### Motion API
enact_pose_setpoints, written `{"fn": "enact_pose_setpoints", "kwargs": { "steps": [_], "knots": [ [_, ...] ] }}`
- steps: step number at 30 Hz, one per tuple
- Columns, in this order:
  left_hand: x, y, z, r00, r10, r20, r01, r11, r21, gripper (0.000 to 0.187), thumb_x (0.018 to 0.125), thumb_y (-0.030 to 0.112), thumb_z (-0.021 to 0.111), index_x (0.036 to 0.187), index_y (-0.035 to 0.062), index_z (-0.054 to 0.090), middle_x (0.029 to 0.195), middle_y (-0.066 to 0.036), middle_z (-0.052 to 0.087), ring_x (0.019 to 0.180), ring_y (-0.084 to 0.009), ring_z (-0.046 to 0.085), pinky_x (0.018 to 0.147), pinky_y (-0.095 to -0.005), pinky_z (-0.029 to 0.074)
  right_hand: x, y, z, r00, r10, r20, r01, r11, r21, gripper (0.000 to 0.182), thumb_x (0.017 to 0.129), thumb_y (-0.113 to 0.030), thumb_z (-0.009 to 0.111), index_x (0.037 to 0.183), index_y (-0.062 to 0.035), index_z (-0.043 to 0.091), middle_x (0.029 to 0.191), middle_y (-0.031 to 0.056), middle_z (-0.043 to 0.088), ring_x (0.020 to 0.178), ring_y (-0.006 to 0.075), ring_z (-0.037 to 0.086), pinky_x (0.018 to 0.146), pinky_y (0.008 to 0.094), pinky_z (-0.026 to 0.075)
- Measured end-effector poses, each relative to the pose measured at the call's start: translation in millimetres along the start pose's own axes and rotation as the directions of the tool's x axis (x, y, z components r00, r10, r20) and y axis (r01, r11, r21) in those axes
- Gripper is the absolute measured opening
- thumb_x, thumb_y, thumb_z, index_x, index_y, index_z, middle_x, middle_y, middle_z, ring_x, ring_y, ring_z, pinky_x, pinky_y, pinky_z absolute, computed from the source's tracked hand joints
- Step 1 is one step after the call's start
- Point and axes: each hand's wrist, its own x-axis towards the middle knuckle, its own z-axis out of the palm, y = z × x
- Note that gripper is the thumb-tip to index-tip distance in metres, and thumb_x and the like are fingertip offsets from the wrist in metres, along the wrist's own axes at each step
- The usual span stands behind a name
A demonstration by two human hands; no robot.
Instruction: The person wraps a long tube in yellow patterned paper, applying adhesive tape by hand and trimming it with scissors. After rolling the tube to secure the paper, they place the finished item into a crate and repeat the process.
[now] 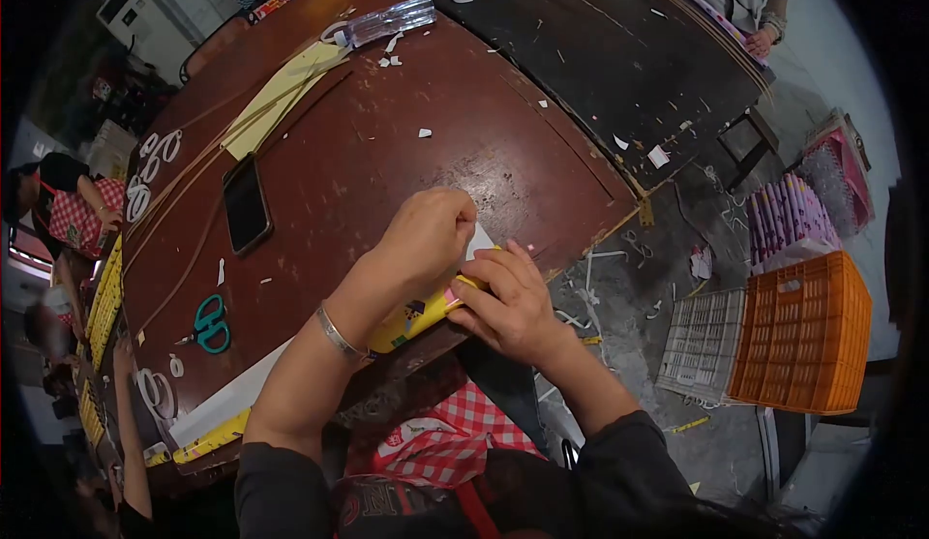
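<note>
A long strip of yellow printed paper (414, 320) with a white reverse side lies along the near edge of the table, its far left part (215, 436) partly hidden by my left forearm. My left hand (426, 234) is above the strip's right end, fingers pinched together and pointing down beside a white flap (478, 239). What sits between those fingertips is hidden. My right hand (511, 305) wraps round the strip's yellow right end at the table edge, thumb and fingers pressing on it.
On the brown table (387, 142) are teal-handled scissors (210, 326), a phone (247, 205), a plastic bottle (389, 23), yellow card (281, 104), thin strips and white tape loops (155, 162). Crates (794, 336) stand on the right. Other people work at left and top right.
</note>
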Motion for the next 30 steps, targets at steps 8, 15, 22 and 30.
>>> {"fn": "enact_pose_setpoints", "kwargs": {
  "steps": [8,15,22,30],
  "knots": [
    [3.3,-7.2,9.4,0.999,0.003,-0.040,-0.002,0.999,0.033,0.014,0.084,0.013,0.069,0.085,-0.0002,0.063,0.084,-0.018,0.063,0.077,-0.0366,0.063,0.068,-0.0428,0.049,0.4,0.8,1.3,0.999,-0.015,-0.029,0.014,1.000,-0.015,0.034,0.075,-0.028,0.080,0.101,-0.0102,0.069,0.107,0.0081,0.064,0.104,0.0300,0.061,0.100,0.0543,0.043],
    [1.1,-8.9,11.7,0.998,0.014,-0.056,-0.012,0.999,0.039,0.014,0.086,0.012,0.068,0.088,0.0014,0.060,0.085,-0.017,0.060,0.076,-0.0367,0.061,0.067,-0.0429,0.049,3.0,0.6,-0.5,1.000,-0.018,-0.014,0.018,1.000,-0.008,0.033,0.075,-0.027,0.080,0.101,-0.0111,0.069,0.106,0.0081,0.064,0.103,0.0300,0.062,0.098,0.0552,0.044],
    [-0.8,-6.5,13.5,0.998,-0.013,-0.055,0.016,0.998,0.066,0.012,0.087,0.011,0.066,0.089,0.0015,0.059,0.086,-0.018,0.060,0.078,-0.0381,0.061,0.069,-0.0443,0.049,2.4,0.8,-0.5,1.000,-0.012,0.007,0.012,1.000,0.013,0.034,0.077,-0.024,0.078,0.106,-0.0097,0.068,0.109,0.0067,0.063,0.108,0.0283,0.060,0.100,0.0563,0.042],
    [-1.6,-6.4,12.7,0.998,-0.009,-0.054,0.012,0.998,0.065,0.009,0.090,0.009,0.060,0.090,0.0011,0.058,0.087,-0.019,0.059,0.080,-0.0397,0.060,0.071,-0.0454,0.049,1.6,1.1,0.1,1.000,-0.011,0.010,0.011,1.000,0.007,0.034,0.077,-0.025,0.078,0.106,-0.0093,0.068,0.109,0.0073,0.063,0.108,0.0287,0.060,0.100,0.0565,0.042]
  ]
}}
